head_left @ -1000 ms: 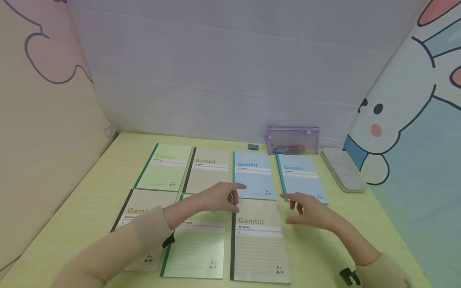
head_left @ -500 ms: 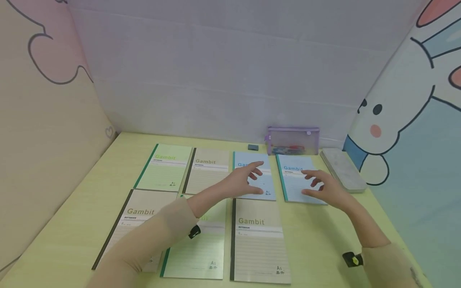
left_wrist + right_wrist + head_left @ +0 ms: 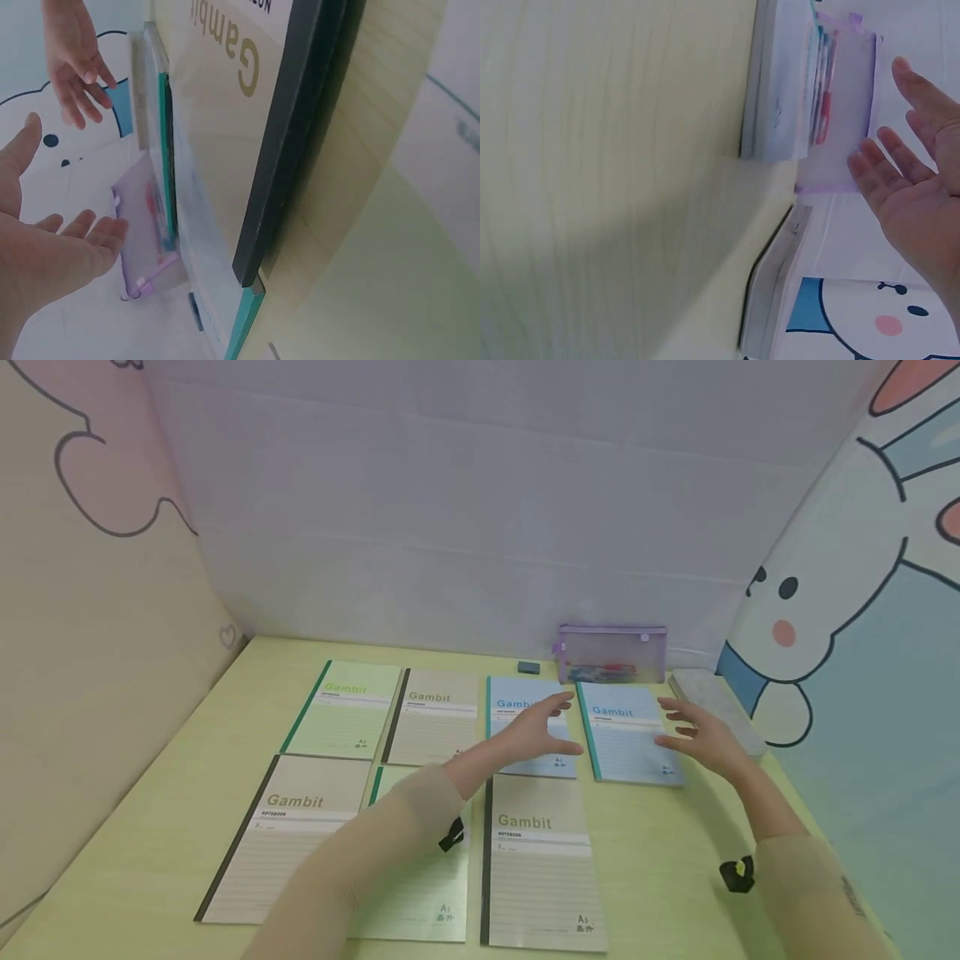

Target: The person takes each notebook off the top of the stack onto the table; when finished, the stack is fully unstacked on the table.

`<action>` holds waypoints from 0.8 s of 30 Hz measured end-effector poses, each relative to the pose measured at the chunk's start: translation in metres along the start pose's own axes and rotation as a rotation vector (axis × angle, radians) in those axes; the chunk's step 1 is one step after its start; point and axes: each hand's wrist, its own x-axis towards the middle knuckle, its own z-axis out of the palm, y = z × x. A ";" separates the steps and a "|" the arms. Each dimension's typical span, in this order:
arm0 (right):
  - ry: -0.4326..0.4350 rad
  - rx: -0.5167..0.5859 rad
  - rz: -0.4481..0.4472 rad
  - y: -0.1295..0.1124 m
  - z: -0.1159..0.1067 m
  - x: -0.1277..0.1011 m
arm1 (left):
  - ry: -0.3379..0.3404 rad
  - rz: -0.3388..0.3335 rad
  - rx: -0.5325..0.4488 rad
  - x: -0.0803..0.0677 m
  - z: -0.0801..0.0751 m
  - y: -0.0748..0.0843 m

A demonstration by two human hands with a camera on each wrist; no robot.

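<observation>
In the head view my left hand (image 3: 536,732) hovers over a blue notebook (image 3: 517,689), thumb and fingers spread apart and holding nothing. My right hand (image 3: 705,737) is in the air by the right edge of another blue notebook (image 3: 626,743), its fingers loosely bent around bare air. That notebook has a teal spine, and the right wrist view shows layered edges under its cover (image 3: 776,82). A beige notebook (image 3: 540,877) with a black spine lies in front of the first blue one. The left wrist view shows both hands apart from the notebooks.
Farther left lie green notebooks (image 3: 345,710) (image 3: 420,893) and beige ones (image 3: 435,718) (image 3: 300,860). A purple mesh pencil pouch (image 3: 611,652) stands at the back wall beside a small dark block (image 3: 528,667). A grey-white case (image 3: 723,706) sits at the right edge.
Both hands have moved rightward and farther back. The left went from the front beige notebook's top edge to above the blue one; the right crossed the right-hand blue notebook to its far edge.
</observation>
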 end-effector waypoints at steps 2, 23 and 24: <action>-0.018 0.027 0.004 0.007 0.000 0.003 | -0.001 -0.008 0.002 0.006 0.004 -0.003; -0.149 0.007 0.190 0.072 0.012 0.032 | -0.139 -0.067 0.164 0.040 0.038 -0.020; -0.145 0.007 0.190 0.072 0.012 0.032 | -0.148 -0.067 0.175 0.041 0.038 -0.019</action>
